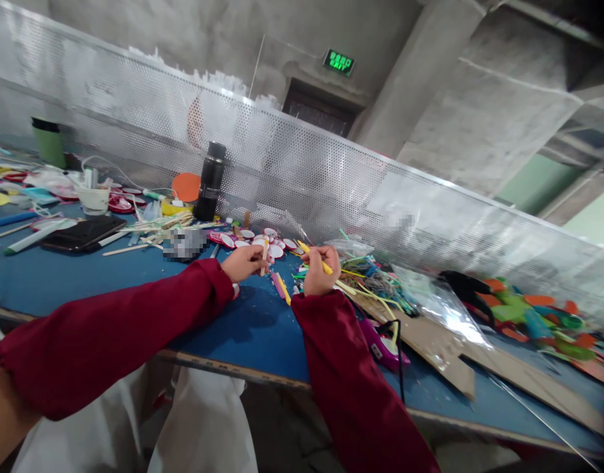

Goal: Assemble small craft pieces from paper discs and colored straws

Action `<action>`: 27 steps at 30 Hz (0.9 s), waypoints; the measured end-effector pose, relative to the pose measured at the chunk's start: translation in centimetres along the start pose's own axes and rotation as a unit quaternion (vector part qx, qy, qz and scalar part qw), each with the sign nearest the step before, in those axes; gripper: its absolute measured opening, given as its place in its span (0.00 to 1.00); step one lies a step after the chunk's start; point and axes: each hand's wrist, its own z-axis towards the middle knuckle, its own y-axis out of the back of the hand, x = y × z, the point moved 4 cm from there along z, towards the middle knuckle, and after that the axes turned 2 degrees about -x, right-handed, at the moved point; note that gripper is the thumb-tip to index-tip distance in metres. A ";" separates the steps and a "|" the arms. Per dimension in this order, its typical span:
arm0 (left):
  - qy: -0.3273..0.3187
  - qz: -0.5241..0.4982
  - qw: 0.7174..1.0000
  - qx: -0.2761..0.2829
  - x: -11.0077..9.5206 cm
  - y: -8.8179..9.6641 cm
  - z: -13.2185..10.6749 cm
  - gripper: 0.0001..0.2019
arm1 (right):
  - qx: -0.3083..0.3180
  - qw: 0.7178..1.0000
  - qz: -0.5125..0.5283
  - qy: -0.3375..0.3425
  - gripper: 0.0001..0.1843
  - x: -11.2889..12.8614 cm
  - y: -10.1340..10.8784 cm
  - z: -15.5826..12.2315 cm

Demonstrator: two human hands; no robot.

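Note:
My left hand [245, 264] is closed around a thin pale wooden stick [264, 256], held upright with a yellowish tip at its top. In my right hand [322, 269] is a yellow pen [316, 257], slanting up to the left, its upper end pointing toward the stick. The two hands are apart above the blue table [262, 328]. Between them on the tabletop lie a pink-purple pen [277, 284] and a yellow pen or marker beside it. Just behind the left hand is a pile of white discs with red rims [275, 249].
A black bottle [211, 184], a pile of wooden sticks [159, 226] and a black phone [83, 233] stand or lie left. To the right are tangled yarn [381, 282], a purple device [383, 348] and cardboard [430, 341]. A perforated metal panel [292, 164] closes the back.

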 end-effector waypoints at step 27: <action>0.044 -0.023 0.995 0.091 0.9 -1.4 -0.4 0.15 | 0.066 0.996 -0.028 0.055 0.08 0.3 -0.7 -1.3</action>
